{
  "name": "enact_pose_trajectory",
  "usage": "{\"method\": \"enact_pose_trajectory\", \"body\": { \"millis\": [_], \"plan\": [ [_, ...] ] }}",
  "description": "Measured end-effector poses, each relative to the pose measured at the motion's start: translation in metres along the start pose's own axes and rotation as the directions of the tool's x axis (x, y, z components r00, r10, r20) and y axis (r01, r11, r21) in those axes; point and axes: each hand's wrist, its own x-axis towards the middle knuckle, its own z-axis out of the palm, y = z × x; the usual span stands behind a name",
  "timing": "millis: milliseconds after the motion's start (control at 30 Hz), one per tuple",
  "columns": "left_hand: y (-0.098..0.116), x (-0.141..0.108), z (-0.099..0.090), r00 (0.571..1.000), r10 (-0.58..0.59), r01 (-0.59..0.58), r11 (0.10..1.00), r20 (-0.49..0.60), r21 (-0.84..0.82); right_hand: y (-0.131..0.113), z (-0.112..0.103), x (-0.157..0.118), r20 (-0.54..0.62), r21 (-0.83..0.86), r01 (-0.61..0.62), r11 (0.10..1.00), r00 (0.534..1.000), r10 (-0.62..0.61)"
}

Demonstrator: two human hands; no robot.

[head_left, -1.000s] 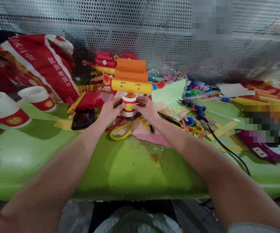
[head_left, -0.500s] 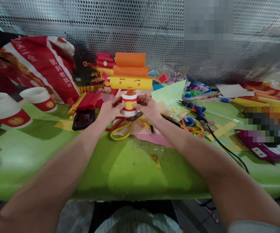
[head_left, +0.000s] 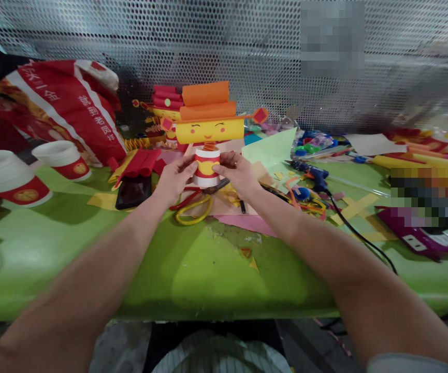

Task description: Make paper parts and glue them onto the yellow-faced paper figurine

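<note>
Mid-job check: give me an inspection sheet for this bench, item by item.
Surface: green tabletop, scuffed near the middle, with small paper scraps on it.
Job's things: cup figure upright, with a smiling yellow paper head and orange rolls above; whether its base touches anything is unclear.
Clutter: yellow loop handle, black phone, stacked cups, glue gun.
Grippers: left hand and right hand, bare, hold the cup from both sides.
Cables: black cable runs from the glue gun towards the near edge.
Surroundings: perforated metal panel behind; red bag at left.
</note>
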Motion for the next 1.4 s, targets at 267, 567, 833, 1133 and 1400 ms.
{"method": "enact_pose_trajectory", "body": {
  "millis": [267,567,833,1133,1400],
  "plan": [
    [0.006,-0.003,0.004,0.999,-0.029,0.033,0.994,0.033,-0.107,-0.003,0.001,-0.001,-0.017,0.006,-0.002,1.0,1.0,0.002],
    [0.007,-0.005,0.007,0.983,0.086,-0.073,0.994,0.16,-0.086,-0.01,0.002,-0.004,-0.014,-0.027,-0.02,0.999,1.0,0.019],
    [0.001,-0.003,0.005,0.988,0.078,-0.085,0.995,0.133,0.047,-0.008,0.004,-0.006,-0.055,-0.09,0.002,0.996,0.998,-0.007],
    [0.003,-0.004,0.008,0.978,0.123,-0.138,0.987,0.167,0.079,-0.013,0.004,-0.007,-0.025,-0.069,-0.033,0.997,0.999,0.032],
    [0.01,-0.003,0.003,0.997,0.071,-0.071,0.984,0.002,0.165,-0.015,-0.017,0.01,-0.145,-0.171,-0.066,0.983,0.989,0.041]
  ]
}}
